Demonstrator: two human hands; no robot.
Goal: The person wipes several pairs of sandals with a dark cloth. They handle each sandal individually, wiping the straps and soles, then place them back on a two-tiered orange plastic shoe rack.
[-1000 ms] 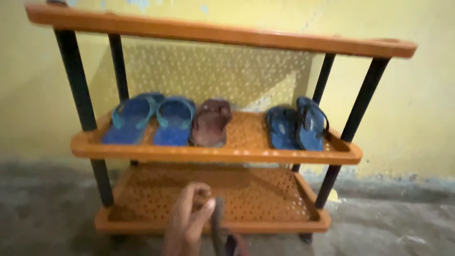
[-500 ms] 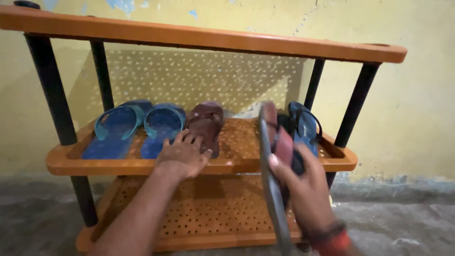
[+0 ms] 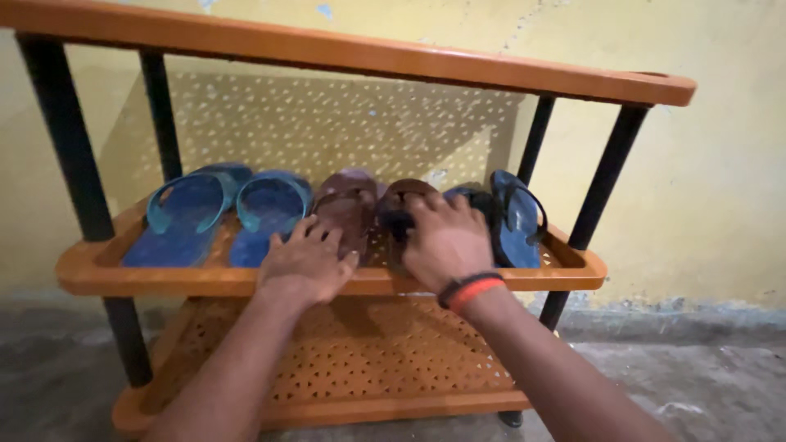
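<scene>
An orange plastic shoe rack (image 3: 573,266) with black posts stands against a yellow wall. On its middle shelf lie two blue sandals with teal straps (image 3: 221,213), two brown sandals, and a dark blue pair (image 3: 512,217) at the right. My left hand (image 3: 307,262) rests with fingers spread on the heel of the left brown sandal (image 3: 348,200). My right hand (image 3: 446,241) presses down on the right brown sandal (image 3: 401,200), covering most of it. A black and orange band circles my right wrist.
The top shelf (image 3: 352,53) juts out overhead. The perforated bottom shelf (image 3: 368,360) lies below my arms. The grey concrete floor (image 3: 704,385) stretches to the right and the wall sits close behind the rack.
My right hand has carried the brown sandal from upright in front of the rack down onto the middle shelf beside the other brown one. My left hand stays on the first brown sandal.
</scene>
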